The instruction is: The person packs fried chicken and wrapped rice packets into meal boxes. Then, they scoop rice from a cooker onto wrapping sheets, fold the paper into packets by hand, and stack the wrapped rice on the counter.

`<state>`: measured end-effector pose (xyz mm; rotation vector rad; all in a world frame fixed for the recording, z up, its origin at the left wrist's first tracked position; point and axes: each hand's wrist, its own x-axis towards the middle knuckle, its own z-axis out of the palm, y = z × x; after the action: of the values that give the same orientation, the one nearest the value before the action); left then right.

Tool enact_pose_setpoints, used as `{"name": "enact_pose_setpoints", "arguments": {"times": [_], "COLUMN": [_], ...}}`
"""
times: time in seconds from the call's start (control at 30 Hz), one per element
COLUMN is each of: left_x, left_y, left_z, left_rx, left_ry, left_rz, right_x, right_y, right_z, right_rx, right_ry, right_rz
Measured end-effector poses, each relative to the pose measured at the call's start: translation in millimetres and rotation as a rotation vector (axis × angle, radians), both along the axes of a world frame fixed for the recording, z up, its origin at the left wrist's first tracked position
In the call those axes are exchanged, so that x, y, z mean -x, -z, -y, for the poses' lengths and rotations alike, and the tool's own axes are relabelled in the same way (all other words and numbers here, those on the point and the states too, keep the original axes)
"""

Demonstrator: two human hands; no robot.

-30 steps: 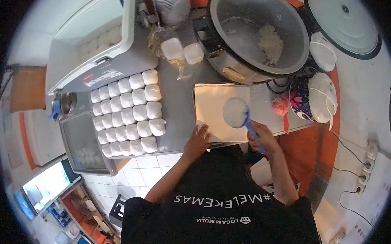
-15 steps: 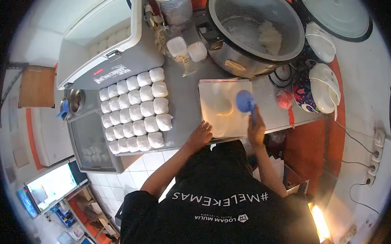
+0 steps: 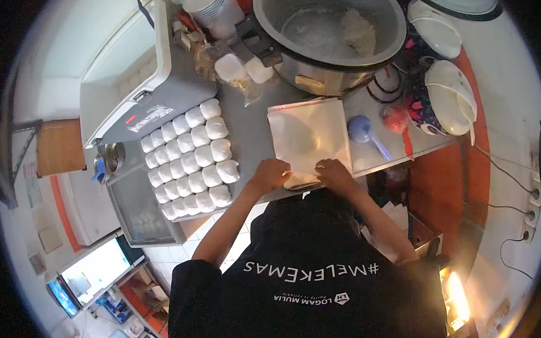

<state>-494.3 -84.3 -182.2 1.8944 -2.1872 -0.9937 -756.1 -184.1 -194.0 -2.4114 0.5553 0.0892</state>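
Observation:
A stack of brownish wrapping paper (image 3: 298, 117) lies on the counter, with a faint pale round patch near its middle. My left hand (image 3: 272, 174) is closed at the near left corner of the top sheet. At the near right edge my right hand (image 3: 335, 175) pinches the same sheet, and the near edge is lifted between both hands. Right of the stack rests a blue plastic scoop (image 3: 360, 130), its handle pointing toward me, touched by neither hand.
Rows of white wrapped bundles (image 3: 190, 163) stand left, before a grey cooler box (image 3: 155, 107) with its lid up. A large rice pot (image 3: 331, 42) is behind the paper. A floral container (image 3: 420, 107) and red string (image 3: 395, 120) sit right.
My right hand has let go of the blue scoop, which now lies right of the paper, and has moved left to the sheet's near edge. Both hands now lift that edge.

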Motion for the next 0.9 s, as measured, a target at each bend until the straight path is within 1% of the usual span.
{"name": "enact_pose_setpoints", "arguments": {"times": [0.03,0.13,0.23,0.33,0.43,0.53,0.63,0.73,0.83,0.9], "left_x": [-1,-12,-21,-22,-27,-33,-36,-38,-36,-37], "left_y": [-3,4,12,-9,-6,-14,-7,-2,-23,-23], "left_z": [3,0,0,12,19,27,28,29,40,40], "left_rx": [-0.024,-0.047,-0.05,-0.051,-0.181,-0.281,-0.2,-0.262,-0.339,-0.346], "left_ry": [-0.019,0.017,-0.033,-0.079,-0.165,-0.262,-0.281,-0.343,-0.325,-0.299], "left_rz": [-0.005,-0.12,-0.237,-0.315,-0.409,-0.472,-0.523,-0.704,-0.634,-0.639], "right_x": [-2,-7,-16,-21,-26,-30,-32,-19,-11,-15], "right_y": [6,5,-10,-13,-11,-23,-33,-28,-12,-14], "right_z": [1,5,10,19,28,37,42,54,55,52], "right_rx": [-0.005,0.071,-0.023,-0.23,-0.268,-0.237,-0.279,-0.255,-0.159,-0.112], "right_ry": [-0.078,-0.033,0.088,0.259,0.294,0.248,0.24,0.212,0.077,0.036], "right_rz": [-0.059,-0.044,-0.004,0.141,0.096,0.012,0.038,-0.039,-0.051,-0.06]}}
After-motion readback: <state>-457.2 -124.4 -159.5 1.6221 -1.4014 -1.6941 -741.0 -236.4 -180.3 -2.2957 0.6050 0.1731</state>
